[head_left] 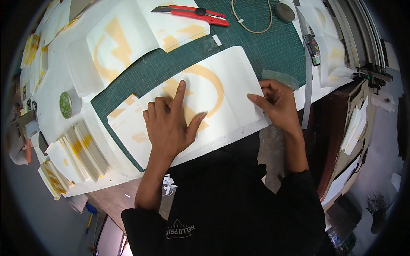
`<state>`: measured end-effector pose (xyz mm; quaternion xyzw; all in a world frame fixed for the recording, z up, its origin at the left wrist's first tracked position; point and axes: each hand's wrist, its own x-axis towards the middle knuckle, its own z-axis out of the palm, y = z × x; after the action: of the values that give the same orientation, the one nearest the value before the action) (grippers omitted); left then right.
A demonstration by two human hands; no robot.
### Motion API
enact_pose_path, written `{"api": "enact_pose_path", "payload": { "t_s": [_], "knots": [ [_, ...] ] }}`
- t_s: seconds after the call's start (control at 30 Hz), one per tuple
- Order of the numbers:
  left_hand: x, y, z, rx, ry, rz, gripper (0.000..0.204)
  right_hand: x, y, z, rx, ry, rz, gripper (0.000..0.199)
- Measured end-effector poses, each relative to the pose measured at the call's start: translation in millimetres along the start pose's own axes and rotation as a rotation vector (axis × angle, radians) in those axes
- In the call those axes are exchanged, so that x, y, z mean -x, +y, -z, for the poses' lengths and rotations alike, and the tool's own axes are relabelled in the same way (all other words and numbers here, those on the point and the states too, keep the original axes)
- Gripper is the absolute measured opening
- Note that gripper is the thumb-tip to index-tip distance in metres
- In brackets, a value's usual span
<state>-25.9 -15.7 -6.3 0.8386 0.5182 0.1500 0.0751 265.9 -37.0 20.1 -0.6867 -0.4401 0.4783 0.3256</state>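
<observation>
A white paper sheet (232, 100) printed with a pale orange ring and bolt shape lies in front of me, partly over a green cutting mat (124, 91). My left hand (168, 117) rests on its printed part, index finger stretched forward and thumb spread to the side. At the sheet's right edge my right hand (277, 100) pinches the paper between thumb and fingers. Beyond the sheet lies a red utility knife (196, 14) with its blade out, apart from both hands.
More printed sheets (121, 47) spread at the back left. Folded paper stacks (81, 151) stand at the left, near a roll of tape (66, 105). A metal ruler (307, 81), a small blade pack (312, 49) and a looped cord (256, 30) lie at the right and back.
</observation>
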Motion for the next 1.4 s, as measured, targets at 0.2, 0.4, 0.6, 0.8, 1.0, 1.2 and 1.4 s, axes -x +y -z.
{"api": "enact_pose_path", "payload": {
  "t_s": [0.2,0.4,0.6,0.8,1.0,1.2,1.4],
  "knots": [
    [0,-1,-1,0.03,-0.006,0.002,0.083,16,9,-27,0.364,0.293,0.4,0.041],
    [-1,0,-1,0.037,0.021,-0.009,0.084,16,23,-48,0.566,0.48,0.62,0.046],
    [0,0,1,0.026,0.014,-0.005,0.084,16,30,-52,0.589,0.503,0.654,0.049],
    [1,-1,1,0.035,0.02,-0.011,0.084,16,17,-52,0.712,0.591,0.695,0.04],
    [1,-1,1,0.046,0.03,-0.019,0.086,38,6,-53,0.182,0.434,0.276,0.031],
    [1,-1,1,0.022,0.015,-0.009,0.089,37,8,-56,0.355,0.561,0.322,0.032],
    [2,-1,1,0.029,0.026,-0.018,0.091,33,21,-59,0.612,0.624,0.522,0.037]
  ]
}}
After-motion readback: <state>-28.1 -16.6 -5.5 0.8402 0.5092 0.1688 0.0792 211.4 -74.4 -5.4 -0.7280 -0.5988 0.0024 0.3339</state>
